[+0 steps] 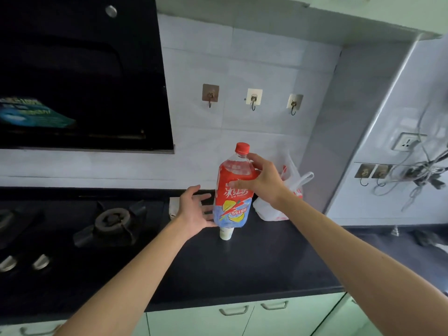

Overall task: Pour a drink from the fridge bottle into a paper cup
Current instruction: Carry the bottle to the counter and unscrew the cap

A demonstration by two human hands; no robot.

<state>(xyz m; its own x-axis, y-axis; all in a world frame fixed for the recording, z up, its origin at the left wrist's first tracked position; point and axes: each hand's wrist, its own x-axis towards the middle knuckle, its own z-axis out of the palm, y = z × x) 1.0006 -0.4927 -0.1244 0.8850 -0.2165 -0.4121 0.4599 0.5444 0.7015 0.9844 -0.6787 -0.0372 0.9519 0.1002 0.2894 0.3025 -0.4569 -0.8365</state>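
A large ice tea bottle (231, 202) with a red cap and a red and blue label is held upright above the dark counter. My right hand (263, 180) grips its upper half from the right. My left hand (194, 210) is spread open just left of the bottle's lower part, fingers close to the label. A white paper cup (226, 233) stands on the counter directly under the bottle, its top partly hidden by the bottle's base.
A gas hob (112, 223) with knobs lies to the left, under a black hood (80, 69). A white plastic bag (286, 202) sits behind the bottle at the wall. Hooks, a socket and tangled cables (421, 175) are on the right wall.
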